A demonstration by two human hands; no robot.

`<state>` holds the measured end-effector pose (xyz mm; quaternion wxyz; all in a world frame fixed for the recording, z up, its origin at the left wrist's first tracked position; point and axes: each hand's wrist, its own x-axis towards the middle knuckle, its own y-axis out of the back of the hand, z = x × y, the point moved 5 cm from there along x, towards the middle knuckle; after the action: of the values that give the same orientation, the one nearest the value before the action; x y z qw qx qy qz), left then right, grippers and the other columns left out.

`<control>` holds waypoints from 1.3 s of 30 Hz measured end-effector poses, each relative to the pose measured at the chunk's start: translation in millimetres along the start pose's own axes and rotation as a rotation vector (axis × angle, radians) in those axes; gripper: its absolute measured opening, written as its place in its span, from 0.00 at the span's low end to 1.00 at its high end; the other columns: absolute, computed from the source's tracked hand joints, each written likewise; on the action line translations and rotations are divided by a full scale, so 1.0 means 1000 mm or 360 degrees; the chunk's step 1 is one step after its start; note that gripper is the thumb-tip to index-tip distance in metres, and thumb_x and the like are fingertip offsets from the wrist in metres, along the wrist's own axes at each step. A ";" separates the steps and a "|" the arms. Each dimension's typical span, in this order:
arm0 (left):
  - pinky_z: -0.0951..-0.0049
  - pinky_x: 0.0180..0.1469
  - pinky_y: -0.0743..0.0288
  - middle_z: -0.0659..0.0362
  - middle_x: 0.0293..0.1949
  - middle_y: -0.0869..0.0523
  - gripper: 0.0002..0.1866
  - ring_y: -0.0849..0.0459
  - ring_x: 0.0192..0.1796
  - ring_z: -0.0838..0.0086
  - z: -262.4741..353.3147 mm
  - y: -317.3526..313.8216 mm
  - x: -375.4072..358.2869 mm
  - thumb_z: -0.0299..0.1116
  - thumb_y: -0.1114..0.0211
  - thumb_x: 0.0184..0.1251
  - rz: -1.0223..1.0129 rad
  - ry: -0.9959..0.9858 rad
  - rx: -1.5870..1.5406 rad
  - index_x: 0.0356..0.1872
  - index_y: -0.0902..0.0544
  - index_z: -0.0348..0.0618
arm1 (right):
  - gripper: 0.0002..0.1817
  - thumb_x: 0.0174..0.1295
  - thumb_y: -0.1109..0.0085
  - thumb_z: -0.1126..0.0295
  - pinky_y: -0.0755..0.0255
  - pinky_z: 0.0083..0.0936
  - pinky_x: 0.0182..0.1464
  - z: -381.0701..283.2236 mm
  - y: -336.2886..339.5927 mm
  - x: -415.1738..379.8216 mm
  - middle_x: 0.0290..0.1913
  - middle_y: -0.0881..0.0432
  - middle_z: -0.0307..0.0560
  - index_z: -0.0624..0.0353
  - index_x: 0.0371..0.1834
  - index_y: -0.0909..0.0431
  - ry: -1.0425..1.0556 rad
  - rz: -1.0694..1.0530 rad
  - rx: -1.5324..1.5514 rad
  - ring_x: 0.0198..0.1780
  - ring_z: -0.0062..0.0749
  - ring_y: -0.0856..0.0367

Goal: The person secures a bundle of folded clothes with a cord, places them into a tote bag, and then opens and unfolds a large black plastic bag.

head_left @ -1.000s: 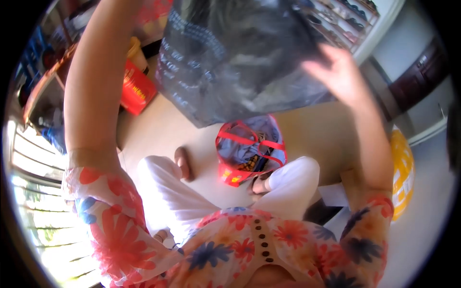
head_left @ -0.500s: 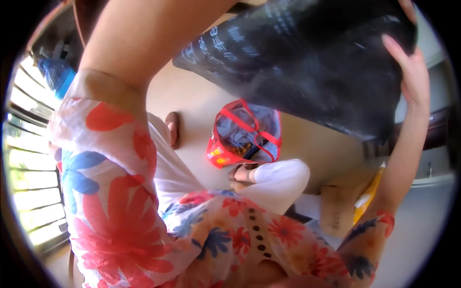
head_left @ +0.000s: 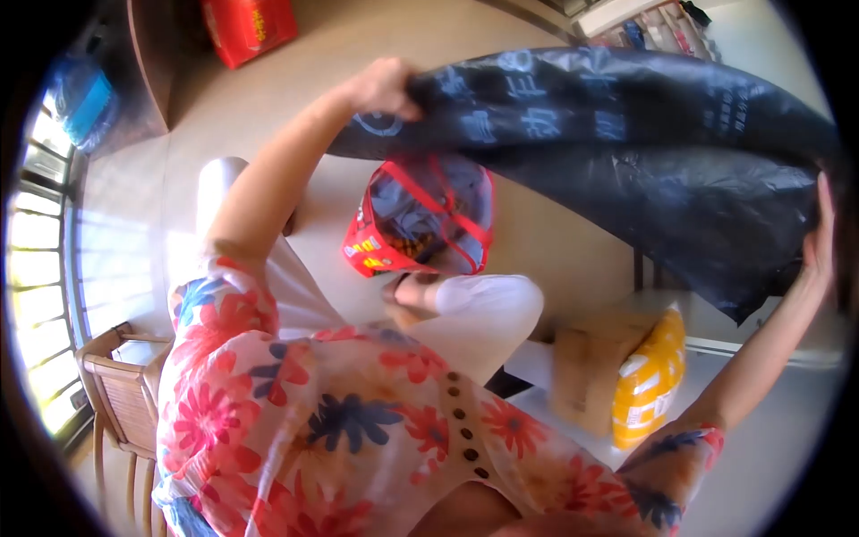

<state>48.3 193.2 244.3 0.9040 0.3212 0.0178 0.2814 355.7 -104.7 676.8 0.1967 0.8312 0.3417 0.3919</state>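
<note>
A large black plastic bag (head_left: 582, 116) with pale printed characters stretches between my two hands. At its left end my left hand (head_left: 385, 88) is closed on the plastic. My right hand (head_left: 819, 237) grips the bag's right edge, with its fingers pointing up and partly hidden in shadow. The lower corner of the bag hangs down near my right forearm. Below the bag, on the floor between my legs, stands an open red-trimmed bag (head_left: 425, 215) with red straps and grey fabric-like contents.
A cardboard box (head_left: 582, 371) and a yellow-and-white package (head_left: 649, 380) lie at the lower right. A wooden chair (head_left: 130, 385) stands at the left, a red bag (head_left: 250, 31) at the upper left. Near the window is a blue-labelled bottle (head_left: 85, 103).
My left hand has come into view, holding the bag's left end. The black bag is now spread wider and its right side has moved lower and further right.
</note>
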 end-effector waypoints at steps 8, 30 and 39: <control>0.70 0.41 0.27 0.51 0.30 0.17 0.18 0.19 0.34 0.65 -0.125 -0.056 -0.051 0.32 0.35 0.35 0.0034 0.0509 -0.0243 0.35 0.18 0.42 | 0.19 0.55 0.42 0.72 0.40 0.22 0.59 0.019 0.037 0.016 0.53 0.27 0.43 0.63 0.51 0.29 -0.0204 0.0042 0.0029 0.53 0.25 0.29; 0.71 0.38 0.28 0.44 0.36 0.20 0.27 0.22 0.39 0.64 -0.078 0.218 -0.024 0.23 0.46 0.30 0.0161 0.0499 0.0956 0.43 0.22 0.36 | 0.17 0.56 0.41 0.65 0.29 0.23 0.48 0.119 0.077 -0.057 0.47 0.23 0.42 0.60 0.47 0.26 -0.0881 0.0237 0.0378 0.45 0.26 0.23; 0.67 0.27 0.29 0.46 0.22 0.20 0.16 0.19 0.27 0.62 -0.106 0.207 0.032 0.22 0.47 0.35 0.0038 0.0555 0.0971 0.32 0.19 0.37 | 0.14 0.57 0.42 0.63 0.29 0.20 0.42 0.171 0.032 -0.110 0.41 0.22 0.39 0.58 0.43 0.26 -0.1113 0.0012 0.0415 0.40 0.23 0.24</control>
<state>-49.9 401.7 287.4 0.7464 0.5238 0.2516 0.3244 452.7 -216.8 533.9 0.1926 0.9342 0.2979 0.0382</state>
